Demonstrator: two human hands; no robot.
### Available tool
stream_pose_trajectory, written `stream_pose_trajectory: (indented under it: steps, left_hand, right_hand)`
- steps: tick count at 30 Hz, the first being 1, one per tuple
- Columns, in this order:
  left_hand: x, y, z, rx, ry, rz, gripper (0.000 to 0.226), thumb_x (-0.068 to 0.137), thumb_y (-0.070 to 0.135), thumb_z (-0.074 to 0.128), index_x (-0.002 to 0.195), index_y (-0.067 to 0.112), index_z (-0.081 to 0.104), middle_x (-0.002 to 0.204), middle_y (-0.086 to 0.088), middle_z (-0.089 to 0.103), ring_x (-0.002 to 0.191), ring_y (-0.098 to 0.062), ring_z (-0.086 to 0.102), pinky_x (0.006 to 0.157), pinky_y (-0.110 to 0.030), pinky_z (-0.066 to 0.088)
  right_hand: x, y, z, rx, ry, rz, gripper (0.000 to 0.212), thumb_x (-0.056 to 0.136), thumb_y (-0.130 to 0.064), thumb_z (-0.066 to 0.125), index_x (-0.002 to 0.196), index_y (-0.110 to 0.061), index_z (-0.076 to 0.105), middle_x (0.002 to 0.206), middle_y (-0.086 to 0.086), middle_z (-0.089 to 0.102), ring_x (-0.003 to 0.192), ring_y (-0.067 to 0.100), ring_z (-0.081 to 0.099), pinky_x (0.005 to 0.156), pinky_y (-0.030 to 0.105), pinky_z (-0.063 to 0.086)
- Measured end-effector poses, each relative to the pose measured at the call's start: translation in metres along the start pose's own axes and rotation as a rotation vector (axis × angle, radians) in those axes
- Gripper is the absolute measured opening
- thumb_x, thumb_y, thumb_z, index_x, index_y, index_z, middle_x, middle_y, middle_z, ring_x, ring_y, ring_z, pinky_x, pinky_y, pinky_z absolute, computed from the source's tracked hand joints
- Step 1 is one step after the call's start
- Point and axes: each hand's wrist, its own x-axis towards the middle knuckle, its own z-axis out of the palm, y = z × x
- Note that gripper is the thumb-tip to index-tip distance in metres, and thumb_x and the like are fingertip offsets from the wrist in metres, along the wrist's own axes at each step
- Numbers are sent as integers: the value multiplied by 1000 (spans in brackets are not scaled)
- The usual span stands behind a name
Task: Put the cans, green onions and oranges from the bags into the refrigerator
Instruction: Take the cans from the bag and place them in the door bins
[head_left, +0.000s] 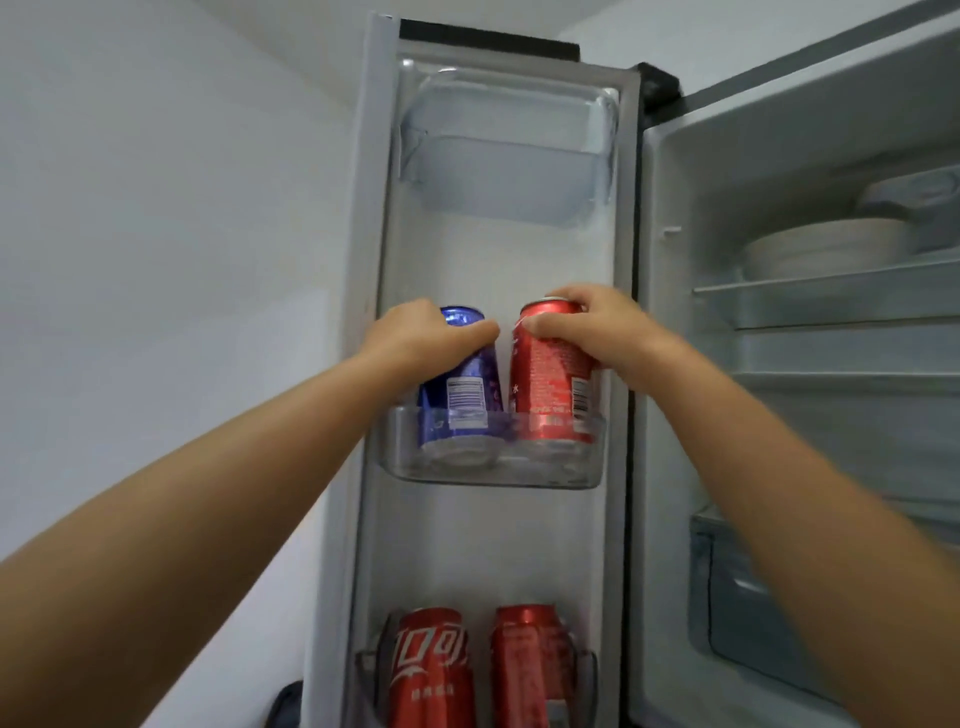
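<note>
We reach both bare arms up to the open refrigerator door (498, 545), and each grip is closed around a can. Our left hand (423, 335) curls its fingers and thumb over the top of the blue can (462, 395), while our right hand (597, 325) pinches the upper part of the red can (548, 384) just beside it. Both cans stand upright, side by side, in the clear middle door shelf (493, 467) directly below our grips, their bases behind its transparent wall. Farther below our hands, two more red cans (431, 670) stand in the lower door shelf (366, 670). Above our grips a clear upper door bin (509, 176) is fixed to the door. To the right of the right hand, the refrigerator's interior (685, 364) shows glass shelves, with a stack of white bowls (826, 249) on the upper one and a clear drawer (748, 613) lower down. To the left of the left hand lies a plain white wall (156, 208).
</note>
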Motion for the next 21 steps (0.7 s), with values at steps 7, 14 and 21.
stream_pose_trajectory:
  steps: [7,14,21]
  left_hand:
    - [2,3,0,-20,-193,-31,38,93,41,47,81,6,53,74,-10,58,61,-22,54,49,-24,42]
    - [-12,-9,5,198,-177,64,51,103,32,23,118,-6,53,127,-25,55,117,-35,51,94,-33,40]
    - [-26,-29,-5,339,26,267,35,99,24,33,114,5,57,119,-18,59,108,-34,55,82,-33,43]
  right_hand:
    - [10,3,7,-119,-194,109,32,93,-28,47,119,-9,50,109,14,58,91,26,58,75,35,50]
    - [3,9,19,-387,-104,42,33,100,-27,26,122,-8,42,127,22,50,99,28,49,84,32,40]
    - [-21,2,32,-613,-2,-70,39,95,-24,39,130,-6,42,132,20,46,119,31,46,93,32,38]
